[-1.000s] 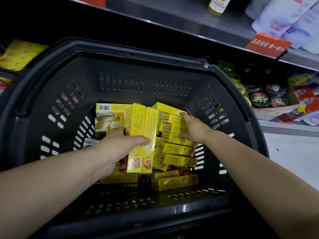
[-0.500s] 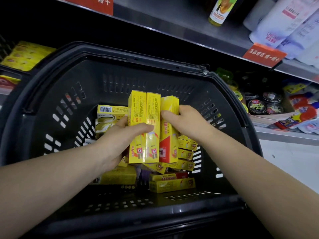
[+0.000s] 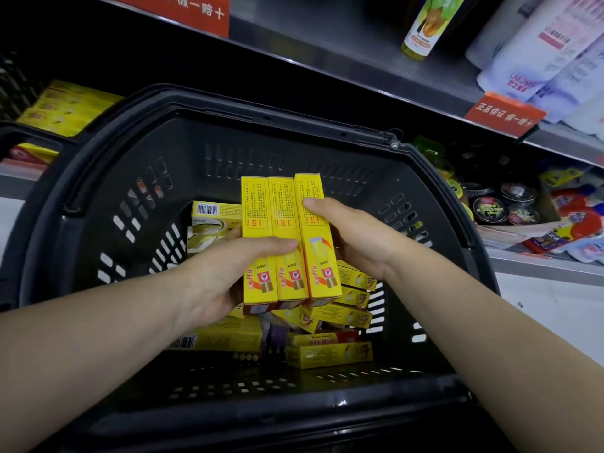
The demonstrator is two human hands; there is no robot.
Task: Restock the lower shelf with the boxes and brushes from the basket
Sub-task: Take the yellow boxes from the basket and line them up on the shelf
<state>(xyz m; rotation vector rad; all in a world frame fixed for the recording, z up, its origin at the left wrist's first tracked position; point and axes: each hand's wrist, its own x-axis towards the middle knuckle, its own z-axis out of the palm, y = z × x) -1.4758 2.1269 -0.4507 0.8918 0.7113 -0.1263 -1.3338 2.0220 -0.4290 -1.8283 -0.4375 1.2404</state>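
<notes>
Now both hands, left point(image 3: 225, 276) and right point(image 3: 356, 237), clamp three boxes point(image 3: 287, 237) above basket point(image 3: 261, 125); next: carry to lower shelf.

third yellow box point(image 3: 315, 237) now squared beside the other two, right hand point(image 3: 356, 237) gripping its edge

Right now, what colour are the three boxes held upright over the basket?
The three boxes are yellow with a red emblem low on each; head view.

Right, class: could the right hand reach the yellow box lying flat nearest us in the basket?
Probably, once freed: the right hand is busy pinching the held boxes; nothing covers that flat box.
</notes>
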